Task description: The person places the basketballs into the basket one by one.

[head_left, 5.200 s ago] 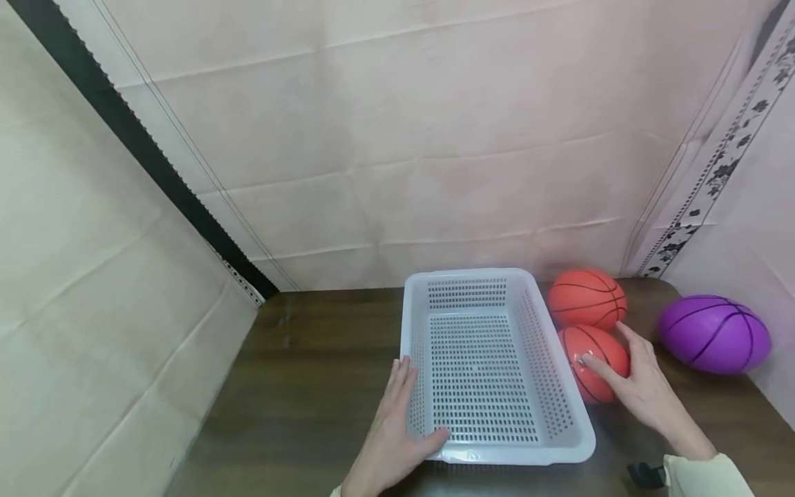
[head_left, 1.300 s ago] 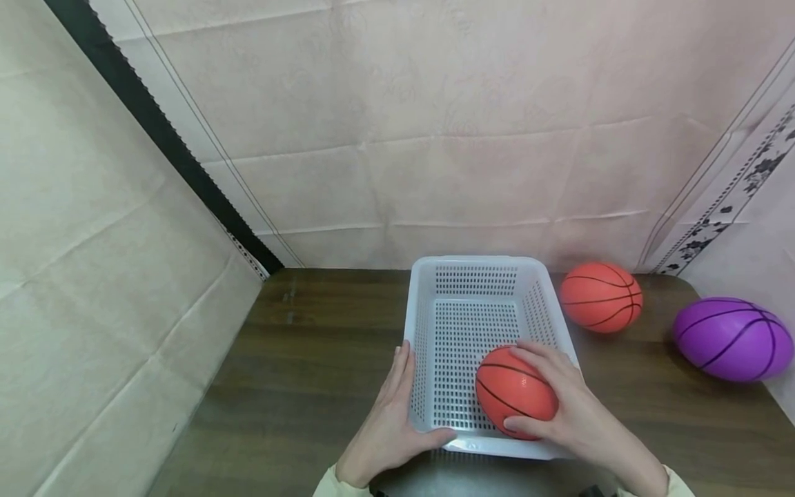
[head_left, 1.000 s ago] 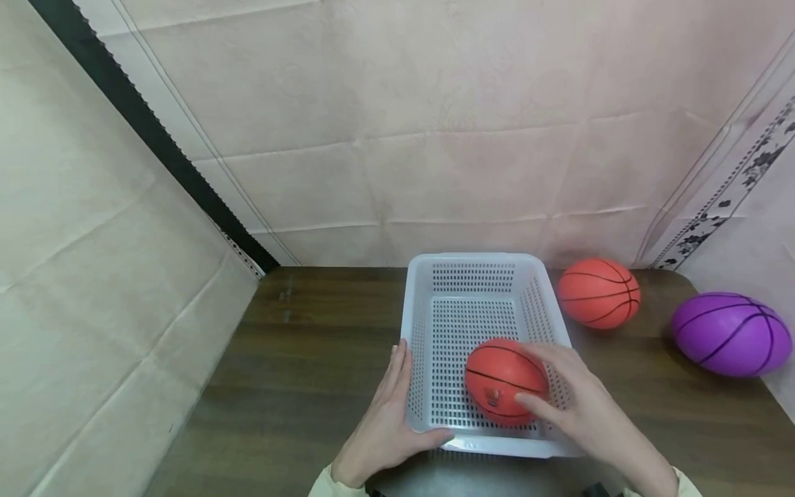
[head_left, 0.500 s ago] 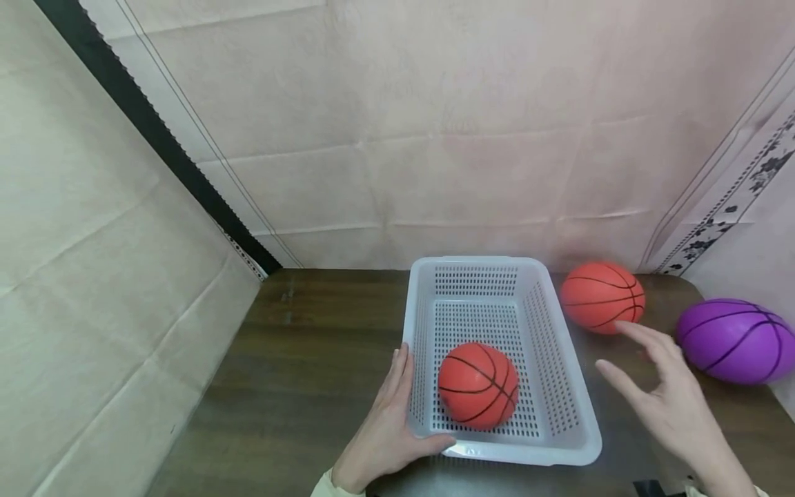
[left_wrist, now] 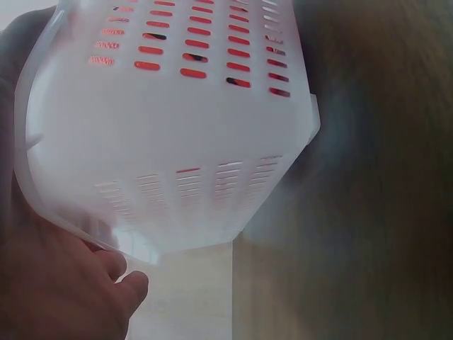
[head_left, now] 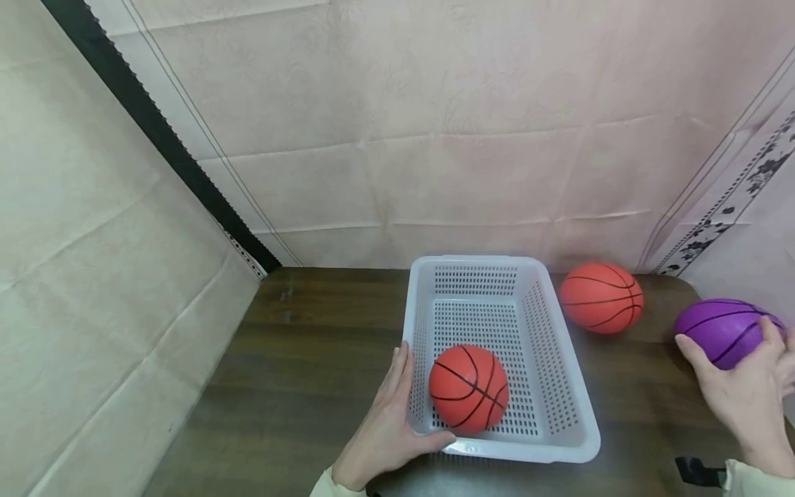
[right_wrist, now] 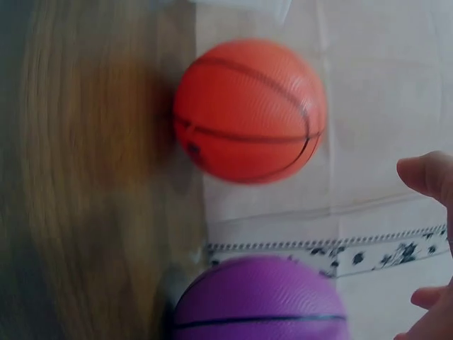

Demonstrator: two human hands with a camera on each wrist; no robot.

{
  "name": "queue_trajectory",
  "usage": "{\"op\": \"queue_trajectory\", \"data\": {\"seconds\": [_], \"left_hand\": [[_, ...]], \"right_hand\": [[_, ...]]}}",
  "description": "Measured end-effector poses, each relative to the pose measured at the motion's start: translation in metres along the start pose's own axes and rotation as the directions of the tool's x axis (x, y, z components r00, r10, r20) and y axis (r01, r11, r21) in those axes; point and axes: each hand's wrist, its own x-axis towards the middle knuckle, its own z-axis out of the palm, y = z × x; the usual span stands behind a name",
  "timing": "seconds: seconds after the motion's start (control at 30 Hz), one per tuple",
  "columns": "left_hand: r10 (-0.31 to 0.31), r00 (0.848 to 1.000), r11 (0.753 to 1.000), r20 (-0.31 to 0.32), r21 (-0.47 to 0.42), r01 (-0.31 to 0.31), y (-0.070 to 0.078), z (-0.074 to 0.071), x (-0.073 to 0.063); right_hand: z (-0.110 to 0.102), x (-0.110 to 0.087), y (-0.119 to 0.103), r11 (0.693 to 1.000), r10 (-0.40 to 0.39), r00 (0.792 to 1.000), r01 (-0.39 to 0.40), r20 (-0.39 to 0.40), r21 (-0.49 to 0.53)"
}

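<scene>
In the head view, my left hand (head_left: 388,428) holds the near left corner of a white perforated plastic basket (head_left: 478,260), thumb over the near rim and fingers along the side. An orange toy basketball (head_left: 468,388) lies inside, toward the near left. Its colour shows through the slots of the basket wall (left_wrist: 170,127) in the left wrist view. Far to the right, my right hand (head_left: 748,393) is spread over a purple toy basketball (head_left: 714,328), partly hiding it. The right wrist view shows the fingers (right_wrist: 432,177) apart from the purple ball (right_wrist: 262,301).
A second orange basketball (head_left: 601,297) sits on the dark wooden table (head_left: 298,386), just right of the basket's far end. Pale cloth hangs behind (head_left: 466,138) and along both sides. A black strap end (head_left: 698,472) sticks out beside the right sleeve.
My right hand carried the nearer orange basketball into the basket, let it go, then moved right to the purple ball. The released ball has rolled slightly left. My left hand stays on the basket.
</scene>
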Motion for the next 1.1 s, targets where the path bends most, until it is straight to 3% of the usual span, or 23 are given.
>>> {"op": "queue_trajectory", "data": {"seconds": [0.17,0.27,0.53,0.77,1.1], "left_hand": [[-0.006,1.0,1.0,-0.001,0.006,0.006,0.0,0.0,-0.001],[-0.025,1.0,1.0,0.011,-0.003,0.025,0.0,0.0,0.0],[-0.052,0.998,0.998,0.019,-0.02,0.053,0.001,0.0,0.0],[-0.068,0.997,0.997,0.027,-0.035,0.069,0.002,0.001,0.0],[-0.067,0.997,0.997,0.029,-0.042,0.069,0.001,0.001,0.001]], "right_hand": [[-0.003,0.015,0.011,0.987,0.147,0.989,-0.145,0.027,-0.064],[-0.003,0.02,0.015,0.981,0.186,0.982,-0.184,0.021,-0.066],[0.001,0.026,0.021,0.981,0.193,0.981,-0.192,0.008,-0.034],[0.006,0.03,0.027,0.984,0.178,0.983,-0.178,-0.055,-0.005],[0.006,0.033,0.035,0.982,0.188,0.981,-0.189,-0.041,-0.015]]}}
